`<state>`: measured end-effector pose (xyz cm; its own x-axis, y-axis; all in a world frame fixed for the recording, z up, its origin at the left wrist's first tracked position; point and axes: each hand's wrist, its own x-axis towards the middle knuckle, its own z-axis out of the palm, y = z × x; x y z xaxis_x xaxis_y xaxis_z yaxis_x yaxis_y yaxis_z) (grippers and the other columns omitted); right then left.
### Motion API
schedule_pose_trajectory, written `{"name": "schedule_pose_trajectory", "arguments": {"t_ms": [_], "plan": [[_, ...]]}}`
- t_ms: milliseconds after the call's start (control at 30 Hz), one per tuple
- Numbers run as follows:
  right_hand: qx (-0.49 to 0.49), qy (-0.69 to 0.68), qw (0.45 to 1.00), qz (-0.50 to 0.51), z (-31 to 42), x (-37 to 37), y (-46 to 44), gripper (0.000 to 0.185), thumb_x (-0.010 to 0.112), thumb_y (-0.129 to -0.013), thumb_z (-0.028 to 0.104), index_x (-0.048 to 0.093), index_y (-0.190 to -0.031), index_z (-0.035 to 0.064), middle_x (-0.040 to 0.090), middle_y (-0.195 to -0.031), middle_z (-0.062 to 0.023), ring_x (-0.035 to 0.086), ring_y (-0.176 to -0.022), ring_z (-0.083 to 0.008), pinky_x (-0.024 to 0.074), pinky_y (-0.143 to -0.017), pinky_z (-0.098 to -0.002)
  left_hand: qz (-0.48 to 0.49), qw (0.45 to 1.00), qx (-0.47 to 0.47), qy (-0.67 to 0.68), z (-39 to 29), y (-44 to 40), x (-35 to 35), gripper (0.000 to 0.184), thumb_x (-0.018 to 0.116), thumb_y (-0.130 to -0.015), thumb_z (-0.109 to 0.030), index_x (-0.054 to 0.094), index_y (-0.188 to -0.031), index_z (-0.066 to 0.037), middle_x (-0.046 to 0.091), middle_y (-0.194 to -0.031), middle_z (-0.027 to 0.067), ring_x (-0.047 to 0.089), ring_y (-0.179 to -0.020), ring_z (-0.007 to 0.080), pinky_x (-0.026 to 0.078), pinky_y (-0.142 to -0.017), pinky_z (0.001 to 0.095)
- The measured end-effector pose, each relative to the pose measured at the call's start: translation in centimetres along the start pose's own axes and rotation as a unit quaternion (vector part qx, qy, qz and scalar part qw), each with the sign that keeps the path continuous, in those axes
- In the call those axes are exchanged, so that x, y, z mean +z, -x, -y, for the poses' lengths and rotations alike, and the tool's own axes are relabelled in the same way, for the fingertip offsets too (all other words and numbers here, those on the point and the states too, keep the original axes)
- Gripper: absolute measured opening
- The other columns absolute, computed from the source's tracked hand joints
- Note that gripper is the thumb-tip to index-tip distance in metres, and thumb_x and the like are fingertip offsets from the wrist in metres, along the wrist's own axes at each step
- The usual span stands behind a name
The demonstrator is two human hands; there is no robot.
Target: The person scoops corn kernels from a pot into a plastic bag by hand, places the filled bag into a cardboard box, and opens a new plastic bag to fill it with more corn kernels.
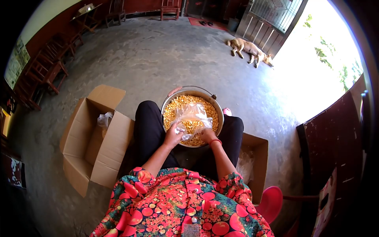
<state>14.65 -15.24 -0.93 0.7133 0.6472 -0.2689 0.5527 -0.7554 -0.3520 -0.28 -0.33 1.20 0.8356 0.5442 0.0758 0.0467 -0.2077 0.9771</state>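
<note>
A metal bucket [221,114] full of yellow corn kernels [211,108] stands between my knees, its wire handle [197,86] lying at the far rim. On top of the kernels is a clear plastic bag [193,110], its mouth spread toward me. My left hand [173,136] pinches the bag's left edge. At the bag's right edge, my right hand [208,135], with a red band at the wrist, is closed on the plastic. Its fingertips are partly hidden.
An open cardboard box [112,150] with a plastic bag [105,119] inside stands left. Another box [260,152] holding clear plastic bags [245,166] is right, near a pink plastic object [271,203]. A dog [249,48] lies by the open door [268,29]. Wooden chairs [49,73] line the left wall.
</note>
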Motion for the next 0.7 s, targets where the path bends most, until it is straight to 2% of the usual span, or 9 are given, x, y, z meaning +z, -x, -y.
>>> {"name": "schedule_pose_trajectory", "arguments": {"t_ms": [33,67,133,200,300,433,500,700], "plan": [[-0.001,0.028,0.999,0.031,-0.1,0.6,0.1,0.029,0.056,-0.064,0.029,0.063,-0.079,0.0045,0.06,-0.082,-0.0161,0.058,-0.078,-0.0301,0.0456,-0.07,-0.037,0.003,1.0,-0.006,0.004,-0.2,0.1,-0.1,0.049,0.052,-0.07,-0.002,0.04,-0.117,0.0,0.055,-0.081,0.0069,0.055,-0.065,0.011,0.047,-0.056,0.0239],[-0.015,0.042,0.999,0.016,0.2,1.3,-0.1,0.034,0.056,-0.064,0.03,0.062,-0.086,0.0047,0.06,-0.085,-0.0178,0.057,-0.083,-0.0312,0.0445,-0.074,-0.0375,0.003,1.0,-0.007,0.002,0.3,0.0,0.0,0.049,0.052,-0.07,-0.002,0.04,-0.117,0.0,0.055,-0.081,0.0069,0.055,-0.065,0.011,0.047,-0.056,0.0239],[-0.01,0.014,0.999,0.045,1.2,1.8,0.0,0.039,0.057,-0.064,0.032,0.061,-0.09,0.004,0.059,-0.088,-0.0184,0.057,-0.084,-0.0313,0.044,-0.076,-0.037,-0.008,0.999,0.033,-0.006,1.4,-0.2,0.1,0.049,0.053,-0.069,-0.002,0.039,-0.117,0.001,0.054,-0.082,0.0066,0.054,-0.064,0.0106,0.047,-0.055,0.0237],[0.016,0.003,0.997,0.071,3.5,0.6,1.3,0.05,0.057,-0.062,0.039,0.059,-0.095,0.0021,0.058,-0.094,-0.019,0.056,-0.088,-0.0309,0.0427,-0.079,-0.0363,-0.006,1.0,0.029,0.009,1.0,-0.1,0.1,0.049,0.053,-0.069,-0.003,0.039,-0.117,0.001,0.054,-0.083,0.0064,0.054,-0.065,0.0104,0.047,-0.056,0.0235],[0.01,-0.018,0.996,0.091,6.0,-2.0,3.2,0.053,0.057,-0.061,0.043,0.059,-0.096,0.003,0.058,-0.095,-0.0194,0.056,-0.09,-0.0304,0.0423,-0.08,-0.036,-0.007,0.999,0.032,0.018,0.8,-0.3,0.0,0.05,0.054,-0.069,-0.003,0.04,-0.117,0.001,0.054,-0.084,0.0059,0.054,-0.069,0.0097,0.046,-0.059,0.023],[0.023,0.016,0.994,0.104,5.8,-1.0,2.7,0.052,0.056,-0.062,0.045,0.059,-0.096,0.0052,0.058,-0.095,-0.0189,0.055,-0.091,-0.0302,0.0423,-0.079,-0.0365,-0.008,0.999,0.046,0.001,0.5,-0.2,0.2,0.051,0.055,-0.069,-0.004,0.04,-0.117,0.001,0.054,-0.088,0.0062,0.053,-0.076,0.0097,0.045,-0.067,0.0229],[-0.034,-0.002,0.994,0.107,5.6,-0.7,2.8,0.047,0.054,-0.066,0.043,0.06,-0.095,0.0065,0.058,-0.094,-0.0183,0.055,-0.09,-0.0304,0.0423,-0.078,-0.0368,-0.003,0.999,0.038,0.004,0.2,-0.2,0.1,0.051,0.056,-0.068,-0.004,0.04,-0.117,0.001,0.054,-0.09,0.0067,0.053,-0.077,0.0103,0.045,-0.068,0.0232],[-0.082,-0.022,0.988,0.127,2.8,2.6,0.3,0.038,0.052,-0.073,0.036,0.058,-0.097,0.0078,0.059,-0.094,-0.0161,0.055,-0.086,-0.0316,0.0425,-0.077,-0.0373,0.021,0.999,-0.003,0.035,-1.5,0.2,-0.3,0.051,0.056,-0.068,-0.003,0.04,-0.117,0.001,0.054,-0.09,0.0064,0.052,-0.077,0.0106,0.045,-0.069,0.0232]]}}
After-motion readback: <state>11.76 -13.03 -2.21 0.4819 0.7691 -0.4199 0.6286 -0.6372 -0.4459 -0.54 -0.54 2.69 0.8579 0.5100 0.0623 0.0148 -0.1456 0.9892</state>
